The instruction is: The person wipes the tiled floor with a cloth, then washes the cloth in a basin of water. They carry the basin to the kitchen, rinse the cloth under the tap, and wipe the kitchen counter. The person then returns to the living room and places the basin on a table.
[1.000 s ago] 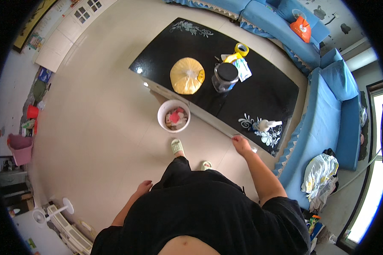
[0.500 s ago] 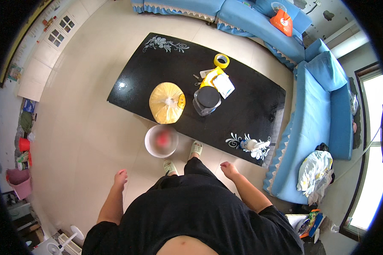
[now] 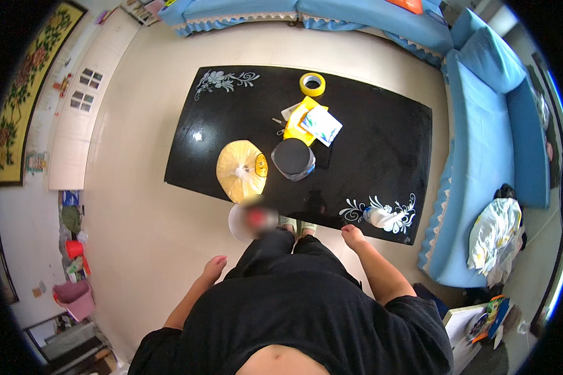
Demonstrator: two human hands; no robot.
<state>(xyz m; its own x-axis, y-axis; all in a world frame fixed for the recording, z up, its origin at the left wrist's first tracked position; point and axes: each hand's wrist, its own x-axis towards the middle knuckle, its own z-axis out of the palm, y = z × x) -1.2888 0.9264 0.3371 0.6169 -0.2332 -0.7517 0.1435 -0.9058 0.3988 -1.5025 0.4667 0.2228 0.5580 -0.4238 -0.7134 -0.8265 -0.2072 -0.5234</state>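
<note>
I stand at the long side of a low black table [image 3: 369,144]. My left hand [image 3: 215,269] hangs beside my left thigh over the floor, its fingers curled with nothing seen in them. My right hand [image 3: 353,237] is held near the table's front edge, fingers also curled and empty, not far from a white bottle [image 3: 388,218]. At the table's near left, a white basin [image 3: 234,220] stands by my feet with a blurred red thing in it. Above it on the table sit a bulging yellowish wrapped bundle [image 3: 238,172] and a clear jar with a black lid [image 3: 293,156].
Farther back on the table lie a roll of yellow tape [image 3: 312,84], a yellow packet [image 3: 298,122], and a white packet [image 3: 322,126]. Blue sofas [image 3: 481,131] line the far and right sides. A pink bin [image 3: 75,300] stands at the left wall.
I have stepped closer to the table, and my feet now stand side by side at its edge. My right hand is nearer the table edge; the left hand is nearer my thigh.
</note>
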